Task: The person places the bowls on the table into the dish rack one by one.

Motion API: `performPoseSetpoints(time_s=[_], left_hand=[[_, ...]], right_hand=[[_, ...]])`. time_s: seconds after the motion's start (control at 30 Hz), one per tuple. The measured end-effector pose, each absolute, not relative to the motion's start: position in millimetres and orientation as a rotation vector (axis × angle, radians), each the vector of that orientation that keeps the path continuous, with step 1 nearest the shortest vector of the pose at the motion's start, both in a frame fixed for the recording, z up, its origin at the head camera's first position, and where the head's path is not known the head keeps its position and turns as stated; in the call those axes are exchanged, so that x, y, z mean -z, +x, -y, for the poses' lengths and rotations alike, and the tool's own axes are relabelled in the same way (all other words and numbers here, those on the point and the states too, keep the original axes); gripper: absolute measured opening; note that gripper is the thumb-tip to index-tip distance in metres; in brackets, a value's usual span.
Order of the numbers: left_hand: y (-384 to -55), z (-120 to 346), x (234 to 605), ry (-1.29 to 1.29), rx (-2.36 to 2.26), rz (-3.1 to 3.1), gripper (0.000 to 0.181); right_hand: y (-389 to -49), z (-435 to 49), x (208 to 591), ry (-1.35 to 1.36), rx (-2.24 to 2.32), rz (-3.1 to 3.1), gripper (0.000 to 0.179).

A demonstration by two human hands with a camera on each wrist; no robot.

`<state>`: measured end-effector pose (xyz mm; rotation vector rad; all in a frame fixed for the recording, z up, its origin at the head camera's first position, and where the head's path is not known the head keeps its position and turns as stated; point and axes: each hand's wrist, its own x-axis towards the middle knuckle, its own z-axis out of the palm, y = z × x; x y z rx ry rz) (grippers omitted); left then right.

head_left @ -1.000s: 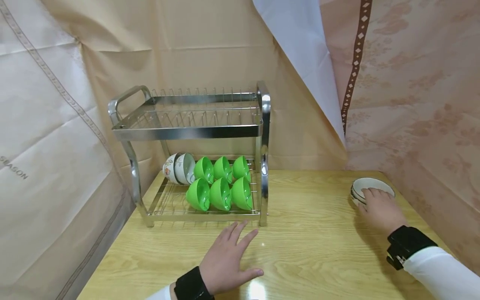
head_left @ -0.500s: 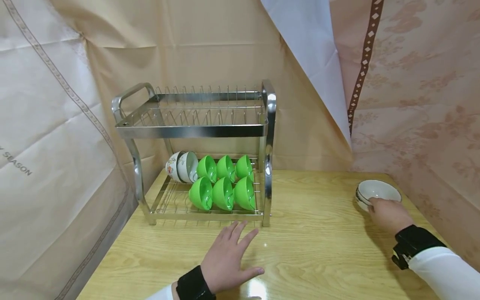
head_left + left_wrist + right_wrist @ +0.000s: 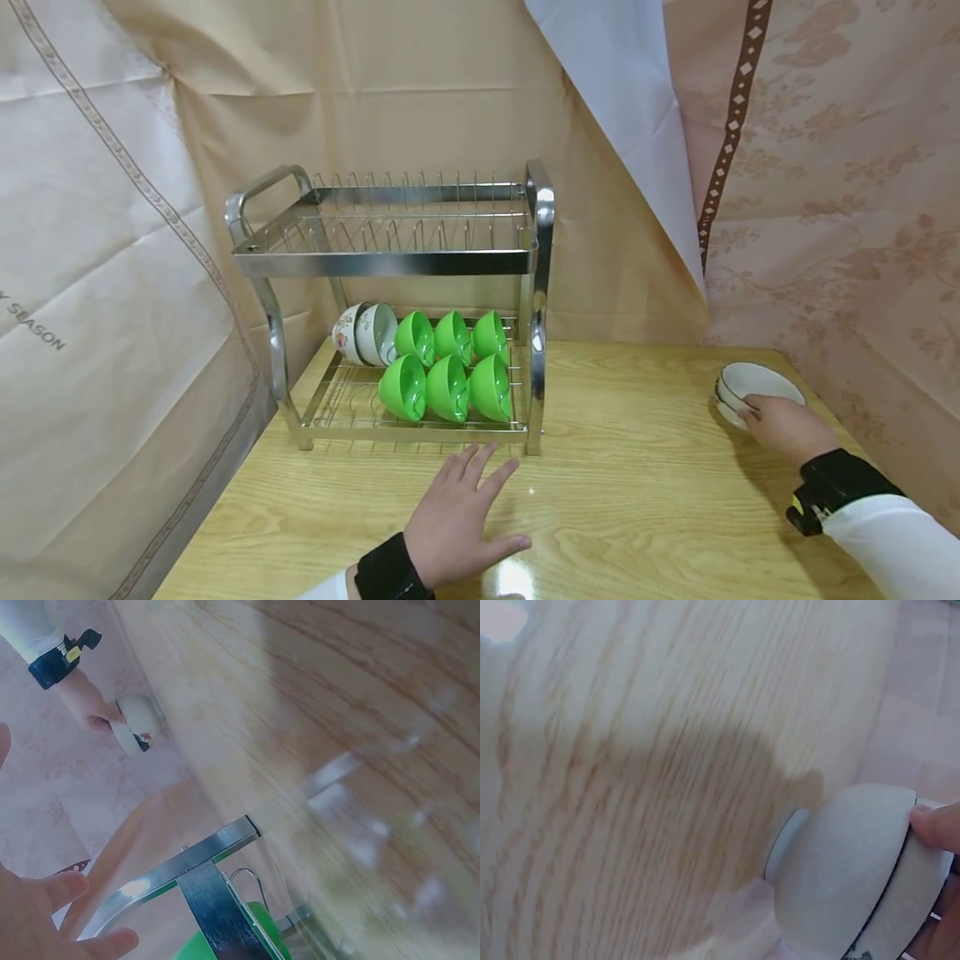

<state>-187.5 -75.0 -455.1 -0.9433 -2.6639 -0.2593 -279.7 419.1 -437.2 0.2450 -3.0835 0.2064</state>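
Note:
At the table's right side, two white bowls are stacked, the upper bowl (image 3: 763, 382) nested in the lower bowl (image 3: 836, 862). My right hand (image 3: 789, 429) pinches the upper bowl at its near rim. In the right wrist view the thumb (image 3: 937, 826) presses on its outside, close to the lower bowl's dark rim, with other fingers partly hidden behind. My left hand (image 3: 457, 525) hovers before the dish rack with fingers spread, holding nothing; in the left wrist view its fingers (image 3: 64, 889) show at the lower left.
The two-tier metal dish rack (image 3: 386, 265) stands left of centre. Its lower shelf carries several green bowls (image 3: 447, 387) in two rows and two flowered white bowls (image 3: 375, 335) on their sides. Patterned cloth (image 3: 840, 208) hangs along the right and back of the wooden table (image 3: 622, 467).
My right hand has shifted from over the bowls to their near rim, its fingers now closing on the upper bowl. The left hand has stayed almost still. The head view has turned slightly.

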Motion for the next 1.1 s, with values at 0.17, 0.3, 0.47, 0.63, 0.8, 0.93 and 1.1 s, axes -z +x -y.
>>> performPoseSetpoints(time_s=[0.17, 0.3, 0.47, 0.63, 0.8, 0.93, 1.1], left_hand=[[-187, 75, 455, -0.94, 0.263, 2.666, 0.087], [-187, 75, 454, -0.935, 0.261, 2.679, 0.087], [-188, 75, 453, -0.926, 0.278, 2.709, 0.086], [-189, 75, 451, -0.879, 0.395, 2.765, 0.084], [-192, 73, 443, -0.786, 0.696, 2.837, 0.082], [-197, 70, 436, -0.705, 1.155, 2.888, 0.077], [-203, 64, 433, -0.719, 1.92, 2.722, 0.066]], right_hand=[[-279, -420, 440, 0.275, -0.179, 3.02, 0.032], [-277, -417, 440, 0.303, -0.135, 2.926, 0.02], [-277, -418, 440, 0.311, -0.077, 2.786, 0.013], [-271, -407, 433, 0.329, -0.042, 2.645, 0.02], [-254, -374, 422, 0.418, -0.029, 2.519, 0.022], [-235, -336, 414, 0.567, -0.038, 2.439, 0.013], [-207, -285, 414, 0.774, -0.119, 2.355, 0.024]])
